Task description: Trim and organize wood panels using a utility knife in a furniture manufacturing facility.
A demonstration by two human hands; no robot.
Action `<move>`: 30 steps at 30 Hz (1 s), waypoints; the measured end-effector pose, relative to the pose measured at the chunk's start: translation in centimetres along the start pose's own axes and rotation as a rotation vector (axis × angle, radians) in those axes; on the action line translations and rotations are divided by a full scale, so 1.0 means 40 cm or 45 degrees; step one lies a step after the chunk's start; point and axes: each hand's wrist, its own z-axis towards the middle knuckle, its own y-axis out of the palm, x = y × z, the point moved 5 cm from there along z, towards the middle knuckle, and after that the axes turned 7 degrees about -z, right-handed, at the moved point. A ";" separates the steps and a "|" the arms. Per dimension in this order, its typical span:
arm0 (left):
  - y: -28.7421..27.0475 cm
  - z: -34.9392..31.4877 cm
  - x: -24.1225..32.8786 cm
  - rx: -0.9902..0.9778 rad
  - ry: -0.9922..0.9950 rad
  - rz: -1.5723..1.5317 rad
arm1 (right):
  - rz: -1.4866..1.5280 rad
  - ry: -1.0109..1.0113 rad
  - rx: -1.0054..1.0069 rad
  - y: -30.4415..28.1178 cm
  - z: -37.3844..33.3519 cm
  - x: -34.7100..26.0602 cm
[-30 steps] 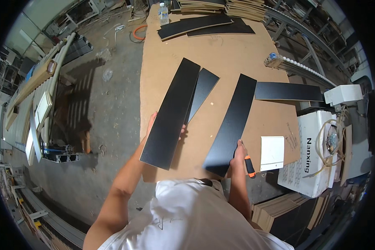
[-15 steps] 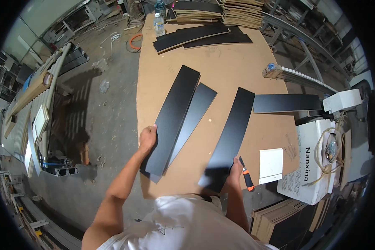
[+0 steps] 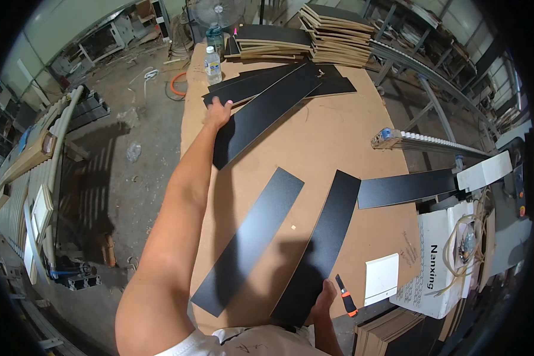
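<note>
Grips unclear, the half-open left hand (image 3: 218, 113) seemingly lays a board (image 3: 270, 113) ahead, release likely needed; the curled right hand (image 3: 323, 298) touches another board (image 3: 323, 243).

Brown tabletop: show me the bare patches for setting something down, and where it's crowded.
Bare: the middle tabletop, between the slanted panel at the left hand and the sideways panel; also between the long panel at the right hand and the white piece, beyond the knife. Crowded: the far end, with stacked panels, loose panels and bottles.
</note>
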 end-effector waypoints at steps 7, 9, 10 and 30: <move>0.132 -0.530 0.046 -0.137 0.061 0.113 | -0.461 -0.360 0.256 0.062 -0.034 -0.194; 0.146 -0.805 0.126 -0.325 0.058 0.255 | -0.393 -0.330 0.286 0.057 0.000 -0.224; 0.143 -0.907 0.160 -0.417 0.007 0.413 | -0.384 -0.209 0.204 0.033 0.059 -0.169; 0.098 -1.095 0.125 -0.477 -0.262 0.714 | -0.299 -0.390 0.117 0.172 0.393 -0.119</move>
